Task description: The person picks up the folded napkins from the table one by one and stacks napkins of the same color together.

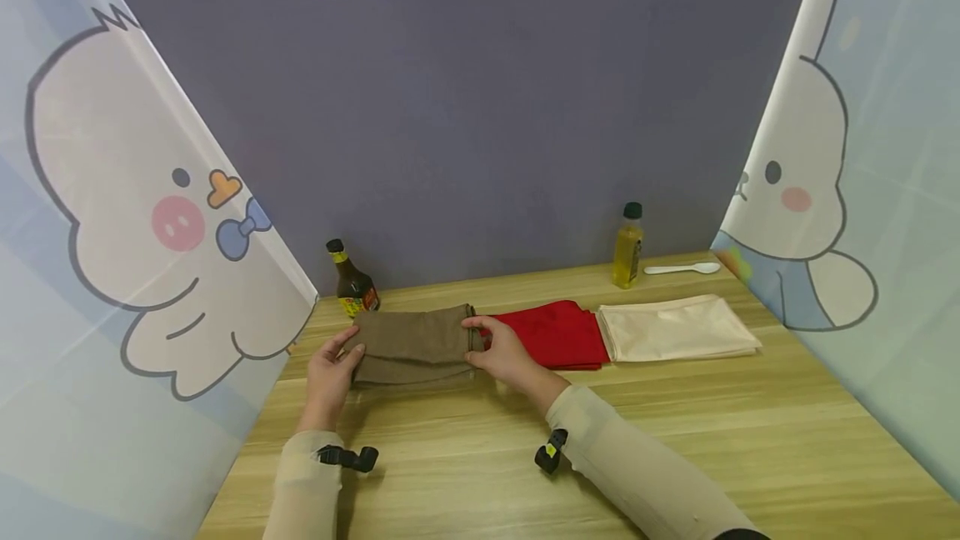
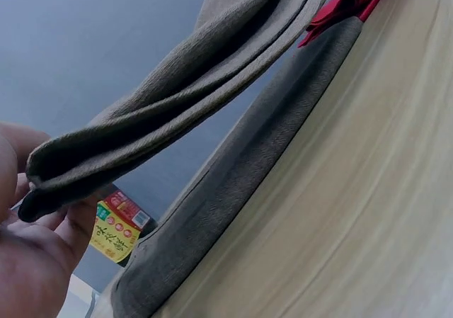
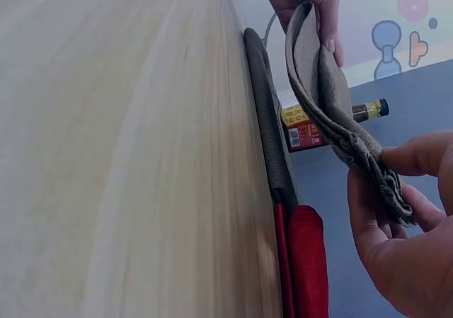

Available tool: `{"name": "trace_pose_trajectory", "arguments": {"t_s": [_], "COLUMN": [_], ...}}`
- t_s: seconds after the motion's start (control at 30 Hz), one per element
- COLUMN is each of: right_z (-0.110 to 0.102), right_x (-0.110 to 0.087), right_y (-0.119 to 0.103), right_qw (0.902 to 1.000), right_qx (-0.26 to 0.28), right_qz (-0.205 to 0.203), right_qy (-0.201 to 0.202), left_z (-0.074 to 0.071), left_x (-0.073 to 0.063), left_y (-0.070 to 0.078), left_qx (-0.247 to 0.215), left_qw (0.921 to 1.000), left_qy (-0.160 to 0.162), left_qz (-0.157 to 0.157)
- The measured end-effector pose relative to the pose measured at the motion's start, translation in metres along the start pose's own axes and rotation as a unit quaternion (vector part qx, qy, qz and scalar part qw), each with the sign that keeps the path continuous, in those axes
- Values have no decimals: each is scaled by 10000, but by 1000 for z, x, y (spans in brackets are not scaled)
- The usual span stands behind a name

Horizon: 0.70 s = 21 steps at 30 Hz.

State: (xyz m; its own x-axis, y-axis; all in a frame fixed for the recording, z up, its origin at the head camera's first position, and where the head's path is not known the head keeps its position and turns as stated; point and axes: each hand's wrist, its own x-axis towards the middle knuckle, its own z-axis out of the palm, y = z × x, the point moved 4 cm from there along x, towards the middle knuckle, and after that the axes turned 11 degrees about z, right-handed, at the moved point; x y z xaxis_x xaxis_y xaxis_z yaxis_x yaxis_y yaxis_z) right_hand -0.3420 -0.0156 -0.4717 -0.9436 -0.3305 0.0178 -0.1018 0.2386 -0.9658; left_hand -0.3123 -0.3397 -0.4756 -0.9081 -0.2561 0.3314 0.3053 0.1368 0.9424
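Observation:
A folded brown cloth (image 1: 412, 335) is held up level by both hands, one at each end. My left hand (image 1: 327, 373) pinches its left edge between thumb and fingers. At the right edge, my right hand (image 1: 512, 355) grips the gathered layers the same way. Both wrist views show a gap between this cloth and a second folded brown cloth (image 2: 237, 190) lying on the table below it. A folded red cloth (image 1: 558, 338) lies beside that lower cloth, just past my right hand. Further right lies a folded cream cloth (image 1: 678, 329).
A dark sauce bottle (image 1: 352, 277) with a black cap stands behind the brown cloths at the left. At the back right are a bottle of yellow oil (image 1: 628, 248) and a white spoon (image 1: 682, 268). Printed fabric walls and a grey backdrop (image 1: 465, 107) enclose the wooden table (image 1: 465, 465).

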Motion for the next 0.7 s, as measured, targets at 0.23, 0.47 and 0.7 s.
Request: {"name": "trace_pose_trajectory", "arguments": {"t_s": [0.23, 0.47, 0.7], "right_z": [3, 7, 10], "right_x": [6, 14, 18], "right_y": [4, 4, 3], "right_qw": [9999, 10000, 10000], "right_qx": [91, 45, 37], "right_qz": [117, 2, 49], "right_qy": [-10, -70, 14], "left_z": [5, 3, -1], "left_x": [0, 1, 1], "left_y": [-1, -2, -4], "left_qx": [-304, -189, 86], "left_qw": [9992, 9994, 9992], "left_qy": [99, -52, -45], "left_qz": [221, 292, 375]}}
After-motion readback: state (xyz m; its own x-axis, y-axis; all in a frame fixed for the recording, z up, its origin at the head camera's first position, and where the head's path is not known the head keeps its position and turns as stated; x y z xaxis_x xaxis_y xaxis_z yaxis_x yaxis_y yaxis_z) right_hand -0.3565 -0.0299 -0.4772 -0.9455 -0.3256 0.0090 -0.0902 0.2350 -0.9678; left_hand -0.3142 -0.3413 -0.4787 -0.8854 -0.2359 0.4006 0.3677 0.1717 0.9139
